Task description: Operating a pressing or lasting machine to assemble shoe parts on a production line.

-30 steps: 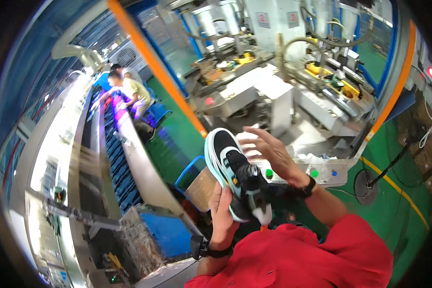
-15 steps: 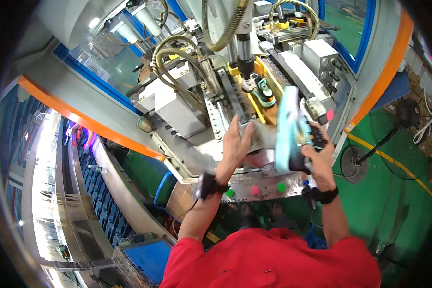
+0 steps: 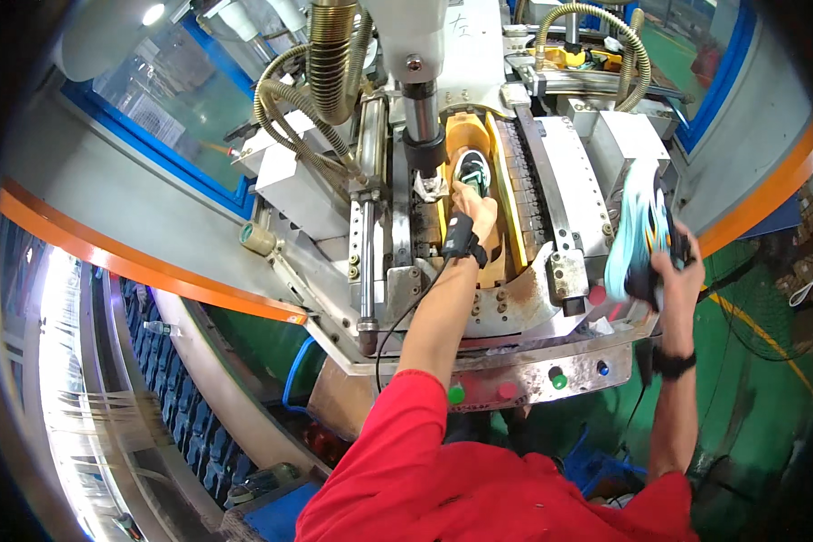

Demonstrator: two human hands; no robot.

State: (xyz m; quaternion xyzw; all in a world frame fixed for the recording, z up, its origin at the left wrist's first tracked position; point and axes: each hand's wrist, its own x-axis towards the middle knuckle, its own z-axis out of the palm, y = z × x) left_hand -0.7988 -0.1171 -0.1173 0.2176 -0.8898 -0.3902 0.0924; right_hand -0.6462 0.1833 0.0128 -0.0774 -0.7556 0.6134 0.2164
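The left hand (image 3: 475,210) reaches forward into the yellow-lined press cavity (image 3: 497,172) of the grey metal shoe-pressing machine (image 3: 551,235), at roughly 12 o'clock from the person's chest. Its fingers close on the heel end of a black sneaker with teal trim (image 3: 471,168) seated in the cavity; how far each finger curls cannot be told. A black wrist strap (image 3: 461,242) with a trailing cable sits on that forearm.

The right hand (image 3: 670,269) is raised at about 2 o'clock, beside the machine's right edge. Its fingers wrap around a second sneaker with a pale blue and white sole (image 3: 640,226), held upright with the sole facing the machine and clear of the cavity. A black wristband (image 3: 674,364) circles the right wrist.

A steel ram (image 3: 422,117) stands just left of the seated sneaker. Green, red and blue push buttons (image 3: 558,381) line the front panel at 6 o'clock of the cavity.
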